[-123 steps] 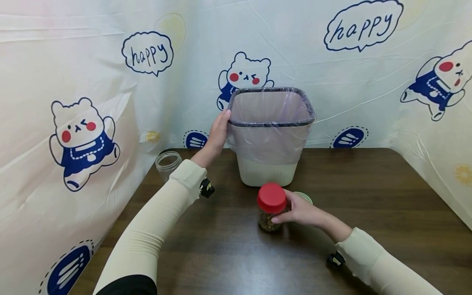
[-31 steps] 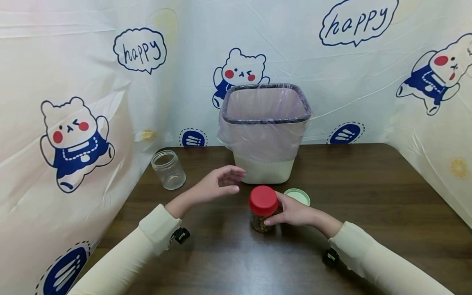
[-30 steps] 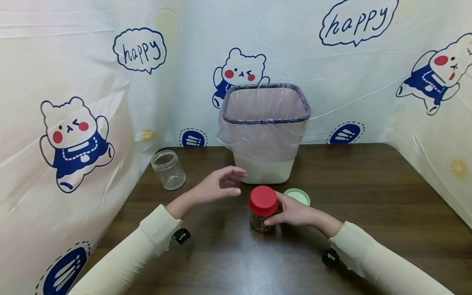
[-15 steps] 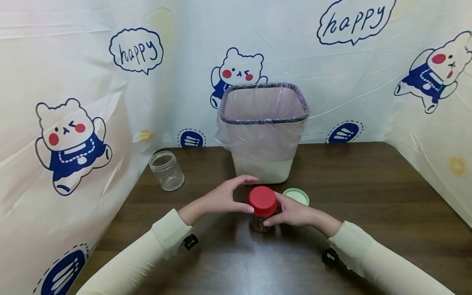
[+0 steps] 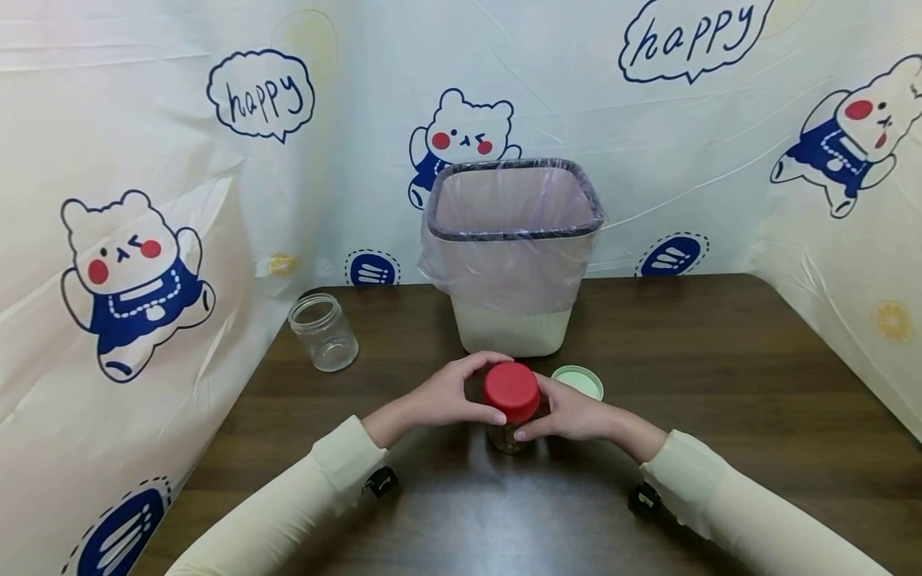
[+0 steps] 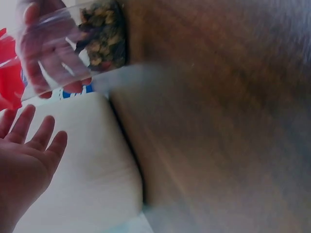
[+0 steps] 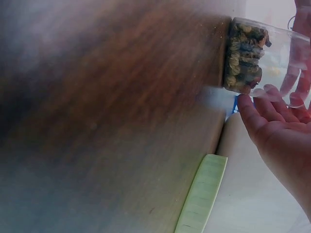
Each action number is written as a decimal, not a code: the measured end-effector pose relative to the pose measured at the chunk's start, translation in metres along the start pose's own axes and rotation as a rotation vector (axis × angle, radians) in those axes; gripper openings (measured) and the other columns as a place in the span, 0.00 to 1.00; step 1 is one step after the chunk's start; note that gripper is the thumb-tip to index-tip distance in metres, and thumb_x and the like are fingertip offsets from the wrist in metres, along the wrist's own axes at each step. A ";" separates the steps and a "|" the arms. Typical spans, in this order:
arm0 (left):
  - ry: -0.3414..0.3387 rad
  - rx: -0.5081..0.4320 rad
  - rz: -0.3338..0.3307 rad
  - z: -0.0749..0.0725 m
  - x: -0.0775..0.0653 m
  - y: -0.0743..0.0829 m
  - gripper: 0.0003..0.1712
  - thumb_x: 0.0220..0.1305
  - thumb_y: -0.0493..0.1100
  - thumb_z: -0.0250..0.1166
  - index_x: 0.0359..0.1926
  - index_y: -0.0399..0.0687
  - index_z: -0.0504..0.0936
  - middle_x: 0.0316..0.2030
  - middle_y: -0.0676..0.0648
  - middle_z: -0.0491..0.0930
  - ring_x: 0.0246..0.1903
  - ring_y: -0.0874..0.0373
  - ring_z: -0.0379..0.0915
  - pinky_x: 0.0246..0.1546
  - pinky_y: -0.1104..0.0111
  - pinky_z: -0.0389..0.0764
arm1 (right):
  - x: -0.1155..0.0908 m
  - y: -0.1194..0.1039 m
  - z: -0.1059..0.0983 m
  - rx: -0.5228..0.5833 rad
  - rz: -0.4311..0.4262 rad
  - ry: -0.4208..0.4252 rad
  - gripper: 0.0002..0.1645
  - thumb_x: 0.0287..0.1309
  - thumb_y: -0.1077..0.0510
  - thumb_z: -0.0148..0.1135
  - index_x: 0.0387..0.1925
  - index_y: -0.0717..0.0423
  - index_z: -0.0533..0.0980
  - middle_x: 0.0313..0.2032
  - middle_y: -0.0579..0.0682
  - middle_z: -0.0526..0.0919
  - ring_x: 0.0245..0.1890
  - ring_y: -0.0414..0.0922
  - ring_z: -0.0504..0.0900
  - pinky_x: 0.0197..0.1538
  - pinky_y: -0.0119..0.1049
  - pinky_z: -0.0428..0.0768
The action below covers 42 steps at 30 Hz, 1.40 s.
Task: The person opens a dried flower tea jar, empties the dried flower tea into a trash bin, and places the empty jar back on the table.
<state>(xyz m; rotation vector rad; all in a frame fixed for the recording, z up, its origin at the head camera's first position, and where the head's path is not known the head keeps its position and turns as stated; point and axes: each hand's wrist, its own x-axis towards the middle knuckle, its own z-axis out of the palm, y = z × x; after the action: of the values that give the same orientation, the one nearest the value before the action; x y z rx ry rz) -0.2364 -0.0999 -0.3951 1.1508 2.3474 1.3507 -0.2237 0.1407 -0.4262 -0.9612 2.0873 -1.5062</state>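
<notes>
- One open clear jar [image 5: 331,344] stands far left, seen by the head view alone.
- The left hand [image 5: 438,396] curves about the red lid [image 5: 512,390]; whether it grips cannot be told.
- One capped jar [image 5: 504,442] stands upright on the table [image 5: 691,360], before the bin [image 5: 511,320]; both wrist views show dried pieces [image 7: 245,56] low inside, dim from the head.
- The right hand [image 5: 576,411] holds that jar's body.
- Rightmost, the green lid [image 5: 582,379] lies flat; the right wrist view shows its side wall.
- Count: two jars, two lids, one bin.

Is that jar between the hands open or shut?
Shut: the red lid covers the top of the jar; how tightly, I cannot tell.
</notes>
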 end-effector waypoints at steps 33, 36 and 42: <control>0.248 0.024 -0.100 0.029 -0.009 0.006 0.38 0.47 0.47 0.78 0.61 0.51 0.76 0.60 0.52 0.75 0.59 0.59 0.68 0.57 0.55 0.70 | -0.006 -0.001 0.005 -0.082 -0.006 0.070 0.36 0.50 0.58 0.75 0.59 0.56 0.69 0.50 0.46 0.80 0.51 0.44 0.77 0.58 0.40 0.72; 0.256 0.039 -0.108 0.031 -0.010 0.007 0.38 0.47 0.48 0.78 0.62 0.52 0.76 0.62 0.51 0.73 0.61 0.60 0.67 0.58 0.55 0.69 | -0.006 0.000 0.006 -0.089 -0.011 0.075 0.36 0.50 0.57 0.75 0.59 0.56 0.69 0.50 0.45 0.80 0.51 0.44 0.77 0.58 0.40 0.72; 0.281 0.028 -0.089 0.034 -0.011 0.007 0.37 0.48 0.48 0.78 0.61 0.52 0.77 0.62 0.49 0.73 0.62 0.59 0.66 0.58 0.54 0.69 | -0.006 0.001 0.007 -0.085 -0.030 0.077 0.35 0.50 0.57 0.75 0.59 0.57 0.70 0.48 0.46 0.81 0.50 0.44 0.78 0.57 0.38 0.73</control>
<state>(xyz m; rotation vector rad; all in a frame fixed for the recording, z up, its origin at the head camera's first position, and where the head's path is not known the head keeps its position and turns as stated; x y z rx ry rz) -0.2077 -0.0837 -0.4113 0.9009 2.5816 1.5400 -0.2150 0.1403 -0.4299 -0.9843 2.2160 -1.5021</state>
